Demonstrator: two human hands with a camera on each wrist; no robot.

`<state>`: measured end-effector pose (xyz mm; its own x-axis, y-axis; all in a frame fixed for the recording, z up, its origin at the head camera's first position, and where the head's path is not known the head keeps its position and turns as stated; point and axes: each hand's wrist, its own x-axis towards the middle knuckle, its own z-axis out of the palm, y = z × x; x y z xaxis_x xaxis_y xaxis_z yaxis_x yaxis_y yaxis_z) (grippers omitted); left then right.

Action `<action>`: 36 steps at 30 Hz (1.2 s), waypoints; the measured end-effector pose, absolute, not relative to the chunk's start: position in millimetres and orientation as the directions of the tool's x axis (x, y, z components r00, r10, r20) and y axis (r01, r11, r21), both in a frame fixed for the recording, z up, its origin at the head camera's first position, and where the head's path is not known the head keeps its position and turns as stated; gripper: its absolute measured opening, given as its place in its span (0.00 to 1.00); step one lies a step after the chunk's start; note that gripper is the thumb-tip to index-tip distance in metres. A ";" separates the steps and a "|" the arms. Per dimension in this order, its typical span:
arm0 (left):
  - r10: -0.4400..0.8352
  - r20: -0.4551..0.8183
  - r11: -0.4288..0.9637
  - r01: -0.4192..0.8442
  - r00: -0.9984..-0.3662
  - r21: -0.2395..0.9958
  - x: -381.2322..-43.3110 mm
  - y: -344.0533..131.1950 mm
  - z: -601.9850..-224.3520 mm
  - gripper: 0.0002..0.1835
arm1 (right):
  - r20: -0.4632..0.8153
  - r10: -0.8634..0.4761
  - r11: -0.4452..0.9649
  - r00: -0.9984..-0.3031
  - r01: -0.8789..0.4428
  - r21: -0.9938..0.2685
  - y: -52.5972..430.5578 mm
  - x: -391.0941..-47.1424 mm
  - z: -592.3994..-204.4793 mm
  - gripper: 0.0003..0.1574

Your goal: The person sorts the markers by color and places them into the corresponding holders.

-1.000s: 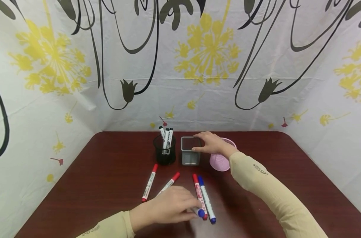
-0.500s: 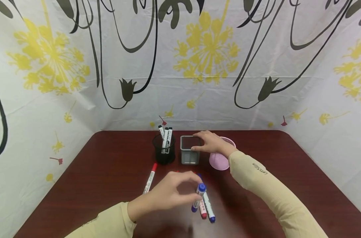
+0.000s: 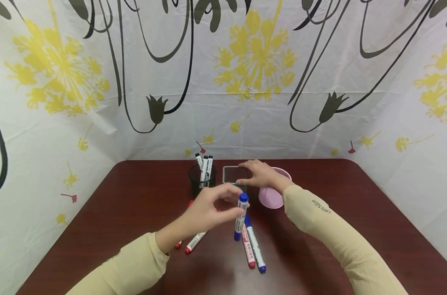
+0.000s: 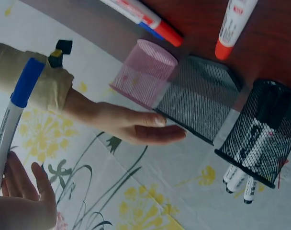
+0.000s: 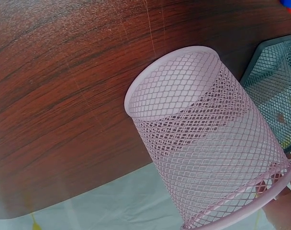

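My left hand [image 3: 205,213] pinches a white marker with blue ends [image 3: 240,217] between thumb and fingers. The marker stands nearly upright above the table; the left wrist view shows its blue cap [image 4: 28,81] up close. At the back, my right hand [image 3: 262,176] straddles the right side of a square grey mesh pen holder [image 4: 198,96], thumb at the near rim and fingers at the far rim. My left hand hides much of that holder's front in the head view. A pink mesh pen cup [image 3: 270,198] stands beneath my right wrist.
Left of the grey holder, a black mesh pen cup [image 4: 260,120] contains three black-capped markers [image 3: 205,170]. On the table lie a red marker [image 3: 248,248] beside a blue marker [image 3: 256,248], and two more red markers [image 3: 196,241], partly hidden behind my left hand. A patterned cloth [image 3: 194,82] hangs behind.
My left hand has lifted the blue marker off the table, turned it upright and moved it forward towards the grey pen holder. My right hand stays at the holder.
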<state>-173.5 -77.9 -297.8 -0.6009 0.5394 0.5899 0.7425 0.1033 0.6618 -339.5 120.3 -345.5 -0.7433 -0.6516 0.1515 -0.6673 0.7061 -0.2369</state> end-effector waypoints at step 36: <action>0.403 0.432 0.188 0.535 -0.807 0.824 -265.1 -85.0 -257.1 0.15 | 0.127 -0.649 0.719 -0.751 -0.659 -0.223 118.2 -338.3 -342.9 0.42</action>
<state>-265.1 -85.0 -257.1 -0.8070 0.4027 0.4320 0.5349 0.1883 0.8237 -338.3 118.2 -342.9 -0.7505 -0.6485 0.1272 -0.6587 0.7186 -0.2231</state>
